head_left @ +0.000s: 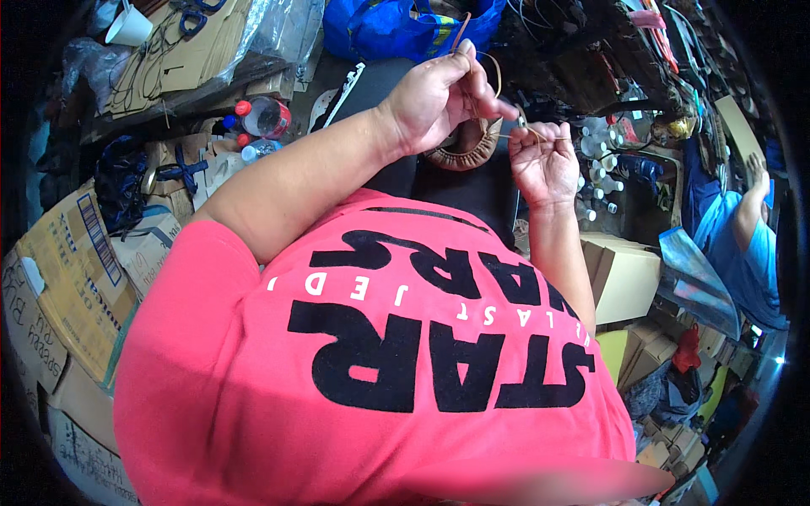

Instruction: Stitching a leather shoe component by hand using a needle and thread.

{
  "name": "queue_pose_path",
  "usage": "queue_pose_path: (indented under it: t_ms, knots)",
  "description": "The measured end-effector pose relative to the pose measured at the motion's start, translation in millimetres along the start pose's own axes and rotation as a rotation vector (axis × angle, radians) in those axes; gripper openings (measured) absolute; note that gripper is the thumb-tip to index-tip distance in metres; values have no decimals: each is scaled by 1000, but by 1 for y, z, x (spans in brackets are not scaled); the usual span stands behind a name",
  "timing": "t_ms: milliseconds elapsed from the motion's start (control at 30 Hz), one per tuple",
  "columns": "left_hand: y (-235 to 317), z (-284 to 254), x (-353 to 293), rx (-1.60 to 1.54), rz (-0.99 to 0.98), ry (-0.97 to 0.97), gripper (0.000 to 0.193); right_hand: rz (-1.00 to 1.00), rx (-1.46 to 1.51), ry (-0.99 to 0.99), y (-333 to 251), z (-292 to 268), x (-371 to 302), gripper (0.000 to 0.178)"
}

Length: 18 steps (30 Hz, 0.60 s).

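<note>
A thin tan cord (499,78) loops between my two raised hands. My left hand (440,94) pinches it between thumb and forefinger, and one length rises above the fingertips. To the right and a little lower, my right hand (545,165) is closed, palm up, with the cord running across its curled fingers. Just below and between the hands, a brown leather shoe (462,158) with a puckered edge rests at my lap, partly hidden by the left hand. Whether the cord is joined to the shoe I cannot tell.
A blue bag (396,29) stands ahead. Plastic bottles (268,118) lie at the left, with several more bottles (601,160) at the right. Cardboard boxes (620,274) flank me. A person in a blue shirt (742,244) is at the far right.
</note>
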State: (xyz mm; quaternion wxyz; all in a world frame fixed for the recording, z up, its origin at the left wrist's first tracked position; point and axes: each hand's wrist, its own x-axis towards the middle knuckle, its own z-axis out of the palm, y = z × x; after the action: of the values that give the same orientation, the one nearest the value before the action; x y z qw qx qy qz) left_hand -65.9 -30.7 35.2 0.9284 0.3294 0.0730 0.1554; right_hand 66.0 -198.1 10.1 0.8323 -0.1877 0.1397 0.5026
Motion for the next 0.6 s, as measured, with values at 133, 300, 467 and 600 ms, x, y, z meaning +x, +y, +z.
queue_pose_path:
  t_ms: [133, 300, 467, 600]
  knots:
    - [18, -37, 6, -2, -210, 81, 45, 78, -269, -305, -20, -11, -13, 45]
    - [19, -42, 14, 77, -297, 253, 42, 29, -423, -140, -25, -15, -16, 44]
    - [75, -104, -10, 1537, -128, 20, 30, -180, -1378, 111, -67, -34, -34, 36]
    - [116, -122, -52, 1726, 290, 279, 44, -10, -1912, 301, -129, -57, -64, 27]
